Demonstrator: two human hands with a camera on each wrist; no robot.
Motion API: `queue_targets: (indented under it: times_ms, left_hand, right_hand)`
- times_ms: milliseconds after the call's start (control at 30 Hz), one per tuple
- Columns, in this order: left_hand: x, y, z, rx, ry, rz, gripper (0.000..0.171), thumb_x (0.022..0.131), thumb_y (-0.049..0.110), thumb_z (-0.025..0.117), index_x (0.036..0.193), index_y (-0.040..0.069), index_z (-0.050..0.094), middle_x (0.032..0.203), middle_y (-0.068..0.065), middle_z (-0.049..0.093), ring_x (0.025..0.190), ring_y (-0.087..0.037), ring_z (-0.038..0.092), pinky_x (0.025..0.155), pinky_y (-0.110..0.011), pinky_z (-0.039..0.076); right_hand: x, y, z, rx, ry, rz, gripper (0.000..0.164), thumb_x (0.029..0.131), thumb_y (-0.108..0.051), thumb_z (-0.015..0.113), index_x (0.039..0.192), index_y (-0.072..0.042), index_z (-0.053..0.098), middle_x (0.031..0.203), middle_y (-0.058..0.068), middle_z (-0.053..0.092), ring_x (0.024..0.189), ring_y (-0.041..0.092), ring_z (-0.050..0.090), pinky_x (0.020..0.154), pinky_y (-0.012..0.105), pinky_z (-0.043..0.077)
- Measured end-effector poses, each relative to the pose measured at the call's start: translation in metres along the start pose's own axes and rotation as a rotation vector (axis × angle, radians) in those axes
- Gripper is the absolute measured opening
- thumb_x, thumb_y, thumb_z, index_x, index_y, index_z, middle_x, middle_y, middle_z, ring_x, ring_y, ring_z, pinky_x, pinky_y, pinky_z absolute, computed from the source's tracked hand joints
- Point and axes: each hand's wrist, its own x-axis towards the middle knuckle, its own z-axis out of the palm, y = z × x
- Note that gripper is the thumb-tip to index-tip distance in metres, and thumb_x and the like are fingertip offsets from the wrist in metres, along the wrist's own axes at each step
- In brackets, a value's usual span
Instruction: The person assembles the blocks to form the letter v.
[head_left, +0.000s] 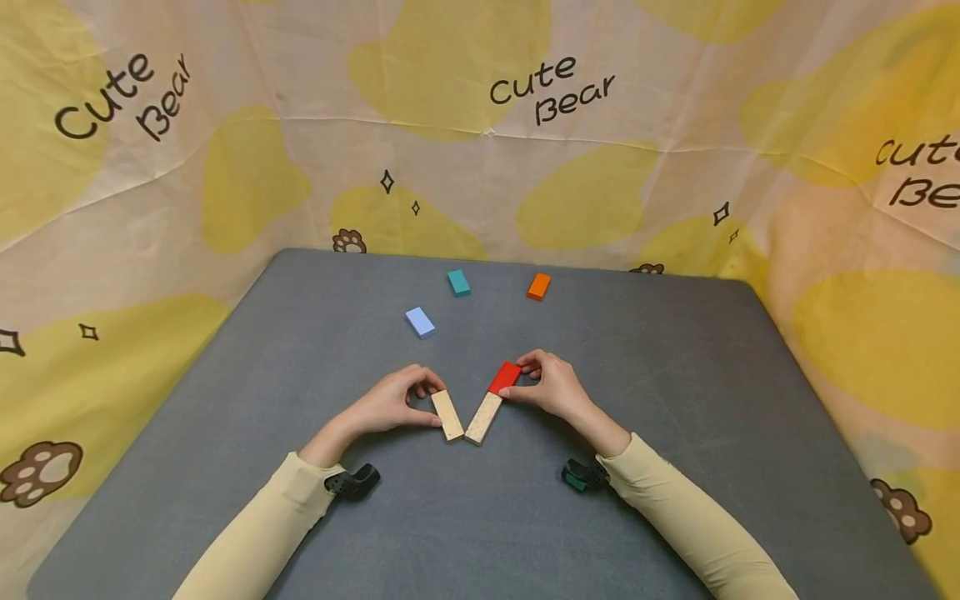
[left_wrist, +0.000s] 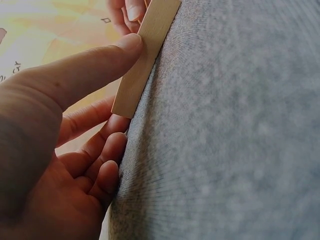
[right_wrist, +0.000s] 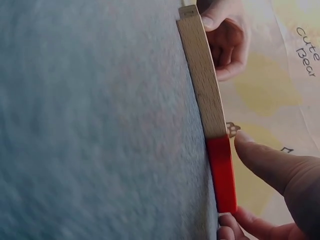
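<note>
My left hand [head_left: 397, 401] pinches a plain wooden block [head_left: 447, 415] that slants on the table; in the left wrist view the thumb [left_wrist: 129, 43] presses its side while fingers meet its end. Opposite it, my right hand [head_left: 553, 386] holds a red block [head_left: 505, 377] between thumb and fingertips. The red block meets end to end with a second wooden block [head_left: 483, 418], forming one slanted line. At their near ends the two wooden blocks come together, so the pieces make a V. In the right wrist view the red block [right_wrist: 221, 175] lies flat in line with the wood.
Farther back on the grey table [head_left: 660, 358] lie a light blue block [head_left: 420, 322], a teal block [head_left: 459, 283] and an orange block [head_left: 538, 287]. A patterned cloth [head_left: 450, 100] hangs behind and along the sides. Each wrist wears a black band.
</note>
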Motion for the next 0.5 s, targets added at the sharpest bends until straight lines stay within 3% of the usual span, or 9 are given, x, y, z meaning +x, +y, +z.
queue_targets:
  times_ms: [233, 500]
  left_hand:
    - [0.000, -0.003, 0.000, -0.001, -0.003, -0.002, 0.043, 0.072, 0.039, 0.082, 0.107, 0.021, 0.064, 0.096, 0.006, 0.058, 0.086, -0.013, 0.053, 0.071, -0.023, 0.043]
    - [0.000, -0.006, -0.001, -0.007, -0.004, -0.008, 0.043, 0.072, 0.040, 0.082, 0.107, 0.022, 0.064, 0.096, 0.006, 0.058, 0.086, -0.013, 0.053, 0.071, -0.023, 0.043]
  right_hand:
    - [0.011, 0.008, -0.007, 0.068, 0.011, 0.008, 0.050, 0.078, -0.040, 0.077, 0.114, -0.008, 0.062, 0.107, 0.008, 0.066, 0.097, 0.022, 0.061, 0.086, 0.036, 0.049]
    - [0.039, 0.023, -0.019, 0.106, 0.059, -0.004, 0.048, 0.083, -0.039, 0.071, 0.117, -0.007, 0.061, 0.111, 0.011, 0.066, 0.101, 0.025, 0.064, 0.086, 0.038, 0.051]
